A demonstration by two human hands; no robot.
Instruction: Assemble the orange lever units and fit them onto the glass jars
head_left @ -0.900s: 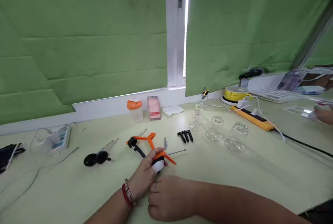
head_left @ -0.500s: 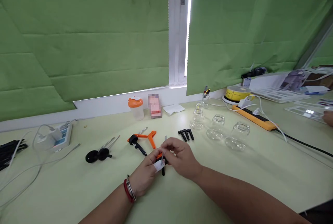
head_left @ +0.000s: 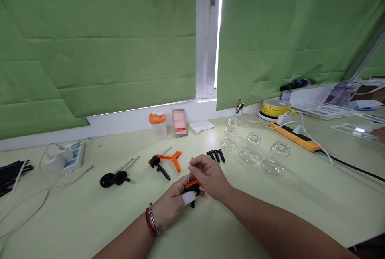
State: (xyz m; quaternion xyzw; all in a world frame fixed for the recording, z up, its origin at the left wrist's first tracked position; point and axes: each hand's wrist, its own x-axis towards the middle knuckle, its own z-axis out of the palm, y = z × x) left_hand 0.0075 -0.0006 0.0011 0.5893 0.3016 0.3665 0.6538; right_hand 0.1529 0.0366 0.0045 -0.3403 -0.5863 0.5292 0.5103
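My left hand, a white wrap on one finger, is closed around a round black cap with an orange piece against it. A black stem pokes out beneath the cap. My right hand pinches a thin metal rod standing nearly upright at the cap; whether it goes into the cap is hidden by my fingers. Just beyond lie an orange Y-shaped piece and a black cap with a handle. Several short black handles rest to the right.
Several clear glass jars stand at right, near an orange power strip. Two black discs with metal rods lie at left, by a white power strip and cables. An orange-lidded cup stands at the back. Another person's hand is at far right.
My left hand has tilted and shifted slightly right, showing more of the black cap and orange piece. The right fingers have moved up along the metal rod.
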